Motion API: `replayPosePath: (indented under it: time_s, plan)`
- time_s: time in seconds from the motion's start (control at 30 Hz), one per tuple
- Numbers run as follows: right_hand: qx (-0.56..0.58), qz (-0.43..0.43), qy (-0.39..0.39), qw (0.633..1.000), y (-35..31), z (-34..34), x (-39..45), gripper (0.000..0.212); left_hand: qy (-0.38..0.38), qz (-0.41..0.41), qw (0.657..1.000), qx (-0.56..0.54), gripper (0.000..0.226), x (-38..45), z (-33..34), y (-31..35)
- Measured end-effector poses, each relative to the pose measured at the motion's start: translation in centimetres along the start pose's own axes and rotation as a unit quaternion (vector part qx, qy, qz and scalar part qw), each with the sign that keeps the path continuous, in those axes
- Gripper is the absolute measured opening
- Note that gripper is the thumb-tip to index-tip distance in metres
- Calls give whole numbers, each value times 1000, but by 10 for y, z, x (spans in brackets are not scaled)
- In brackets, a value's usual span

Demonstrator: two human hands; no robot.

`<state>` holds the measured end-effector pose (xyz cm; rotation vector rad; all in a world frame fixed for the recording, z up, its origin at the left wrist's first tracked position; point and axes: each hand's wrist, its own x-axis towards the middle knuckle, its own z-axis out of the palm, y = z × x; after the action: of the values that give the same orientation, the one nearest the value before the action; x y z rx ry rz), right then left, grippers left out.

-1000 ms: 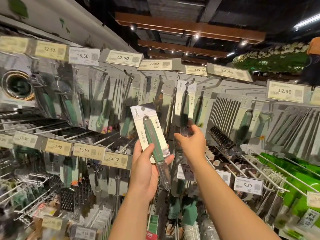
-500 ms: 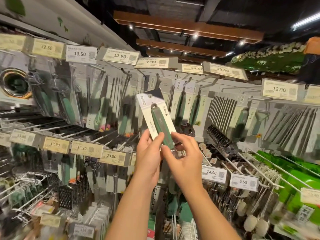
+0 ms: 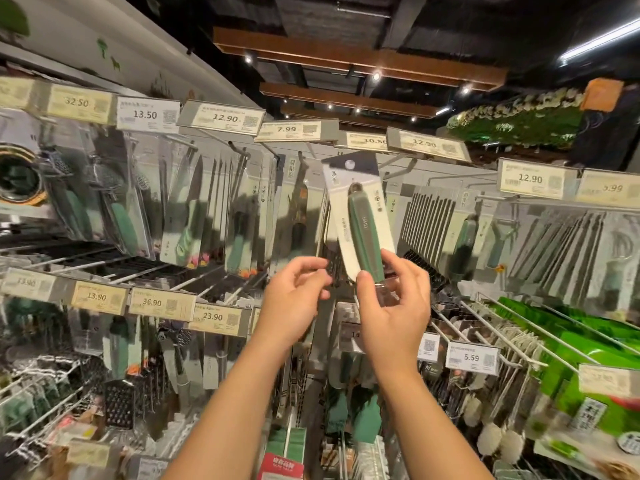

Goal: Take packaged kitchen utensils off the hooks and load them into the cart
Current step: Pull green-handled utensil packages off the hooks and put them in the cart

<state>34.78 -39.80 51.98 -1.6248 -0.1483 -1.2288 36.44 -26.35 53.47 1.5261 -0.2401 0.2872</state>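
A packaged green-handled peeler (image 3: 363,230) on a white card stands upright in front of the hook wall. My right hand (image 3: 393,306) grips its lower end, thumb on the handle and fingers around the clear blade cover. My left hand (image 3: 294,299) hovers just left of the card with its fingers curled and apart, holding nothing. More packaged utensils (image 3: 440,220) with green handles hang on hooks behind and to both sides. No cart is in view.
Rows of price tags (image 3: 221,117) stick out above each hook row. Packaged knives (image 3: 187,216) hang at the left, graters (image 3: 119,403) lower left. Long white wire hooks (image 3: 512,323) jut out at the lower right beside green packages (image 3: 595,348).
The peeler has passed from my left hand to my right hand and risen to the right. My left hand has let go and drawn slightly left.
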Motion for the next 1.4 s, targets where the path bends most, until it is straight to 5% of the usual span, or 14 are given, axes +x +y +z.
replayPosePath:
  time_s: [0.13,0.3,0.53,0.63,0.8,1.4]
  plan:
    - [-5,43,10,999,1,0,10,36,12,64,939,339,18,18,-27,-3]
    - [-3,89,-1,996,2,13,18,36,7,85,879,469,30,25,-45,-2]
    - [-10,179,-64,982,13,40,45,41,-13,73,857,510,32,28,-53,-8]
    - [-10,225,-89,970,23,48,59,21,-14,69,853,516,31,30,-54,-9]
    - [-29,290,-145,945,42,57,77,32,-18,46,854,518,27,29,-51,-11]
    - [-44,201,-205,957,-9,10,42,21,109,54,841,527,63,-42,-38,1]
